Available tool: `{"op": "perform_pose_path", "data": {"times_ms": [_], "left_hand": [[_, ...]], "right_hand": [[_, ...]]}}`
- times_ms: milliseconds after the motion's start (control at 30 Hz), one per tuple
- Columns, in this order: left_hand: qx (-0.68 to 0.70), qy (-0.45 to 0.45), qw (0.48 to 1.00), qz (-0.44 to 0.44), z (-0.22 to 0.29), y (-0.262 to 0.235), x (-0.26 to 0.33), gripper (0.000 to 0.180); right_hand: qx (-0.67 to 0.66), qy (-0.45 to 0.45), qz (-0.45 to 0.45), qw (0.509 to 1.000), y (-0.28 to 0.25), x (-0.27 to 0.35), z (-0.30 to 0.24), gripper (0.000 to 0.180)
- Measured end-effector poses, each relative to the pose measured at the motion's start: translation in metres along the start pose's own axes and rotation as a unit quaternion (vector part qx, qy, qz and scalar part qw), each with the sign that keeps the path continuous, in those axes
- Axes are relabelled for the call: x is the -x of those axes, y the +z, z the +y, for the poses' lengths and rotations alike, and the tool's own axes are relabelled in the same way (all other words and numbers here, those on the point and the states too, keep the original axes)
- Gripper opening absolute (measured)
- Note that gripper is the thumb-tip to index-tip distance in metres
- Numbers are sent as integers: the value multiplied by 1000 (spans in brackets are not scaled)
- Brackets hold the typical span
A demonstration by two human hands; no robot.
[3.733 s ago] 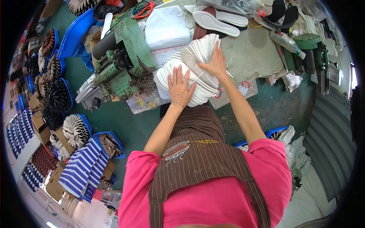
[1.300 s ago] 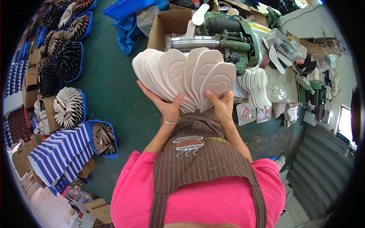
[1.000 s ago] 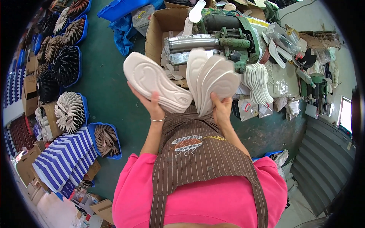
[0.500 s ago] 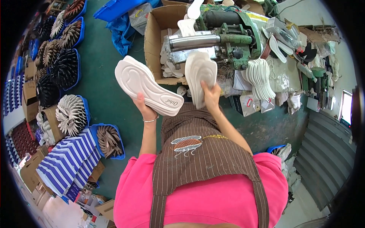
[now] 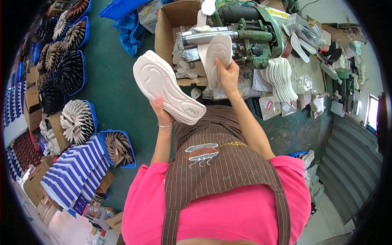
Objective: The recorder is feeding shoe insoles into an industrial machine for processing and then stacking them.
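Note:
My left hand (image 5: 162, 113) is closed around the lower edge of a stack of white insoles (image 5: 163, 83), thumb on top. The top one has stitched contour lines and dark lettering at its heel. Further right, my right hand (image 5: 229, 76) pinches a white insole (image 5: 219, 50), its toe end pointing away from me. That insole is held upright in front of the metal roller (image 5: 207, 37) of a green machine (image 5: 255, 38); whether it touches the roller I cannot tell. Another white edge shows behind it, partly hidden.
A cardboard box (image 5: 168, 26) with loose insoles stands behind the machine's left end. Right of the machine lies a fanned stack of insoles (image 5: 280, 78). Blue baskets of fanned insoles (image 5: 76, 121) line the left side. A corrugated metal panel (image 5: 351, 163) stands at right.
My right hand has moved away from me, carrying its insole up to the roller. The stack in my left hand has shifted slightly right and farther off.

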State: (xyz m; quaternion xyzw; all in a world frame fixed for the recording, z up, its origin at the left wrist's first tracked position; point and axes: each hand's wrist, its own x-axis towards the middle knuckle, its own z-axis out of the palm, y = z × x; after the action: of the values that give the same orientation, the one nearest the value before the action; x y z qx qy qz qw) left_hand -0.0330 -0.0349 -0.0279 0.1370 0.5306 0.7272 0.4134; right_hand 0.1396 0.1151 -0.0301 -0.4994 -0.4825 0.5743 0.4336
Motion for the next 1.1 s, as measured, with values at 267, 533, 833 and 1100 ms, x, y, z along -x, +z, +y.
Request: {"op": "perform_pose_path", "data": {"times_ms": [267, 533, 833, 1100], "left_hand": [[-5, -14, 999, -38, 9, 25, 10, 69], [-219, 106, 969, 41, 6, 55, 9, 99], [-112, 128, 985, -43, 15, 69, 7, 116], [-103, 137, 985, -26, 17, 76, 3, 115]], "right_hand": [[-98, 195, -37, 975, -2, 7, 1, 23], [78, 24, -242, 967, 29, 58, -72, 37], [75, 24, -126, 989, 19, 61, -75, 31], [-111, 70, -84, 988, 8, 64, -65, 24]]}}
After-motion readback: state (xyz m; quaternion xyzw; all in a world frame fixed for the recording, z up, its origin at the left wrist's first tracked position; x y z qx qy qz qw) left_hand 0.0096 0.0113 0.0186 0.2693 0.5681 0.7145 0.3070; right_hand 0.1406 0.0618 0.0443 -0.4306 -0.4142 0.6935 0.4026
